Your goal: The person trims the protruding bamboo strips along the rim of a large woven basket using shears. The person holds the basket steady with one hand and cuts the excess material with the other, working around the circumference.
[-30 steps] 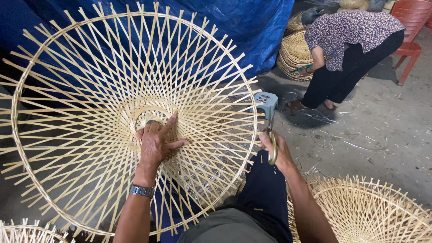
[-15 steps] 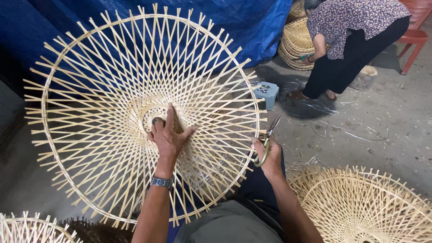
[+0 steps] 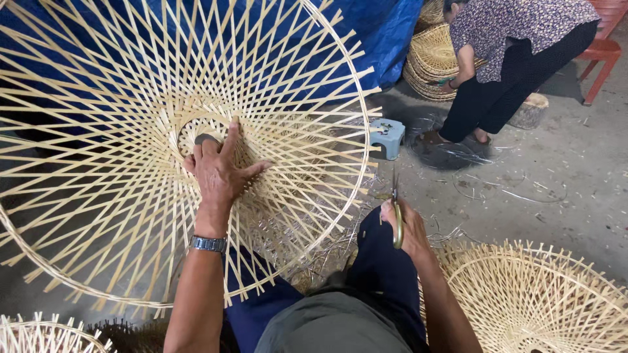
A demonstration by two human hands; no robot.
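A large round frame of crossed pale bamboo strips (image 3: 118, 98) fills the left of the view, tilted up on my lap. My left hand (image 3: 219, 170), with a metal watch on the wrist, lies flat against the strips beside the small inner ring at the frame's centre. My right hand (image 3: 409, 229) rests near my right knee, below the frame's lower right rim, and grips a pair of scissors (image 3: 396, 212) with the blades pointing up. The scissors do not touch the frame.
A second woven frame (image 3: 543, 301) lies at the lower right, a third (image 3: 39, 333) at the lower left. Another person (image 3: 517, 52) bends over stacked frames (image 3: 435, 52) at the top right. A small grey stool (image 3: 387, 137), a red chair (image 3: 605, 46) and a blue tarp (image 3: 386, 33) stand behind.
The view has drawn closer to the big frame. My left hand stays pressed by the inner ring. My right hand with the scissors has dropped slightly away from the rim.
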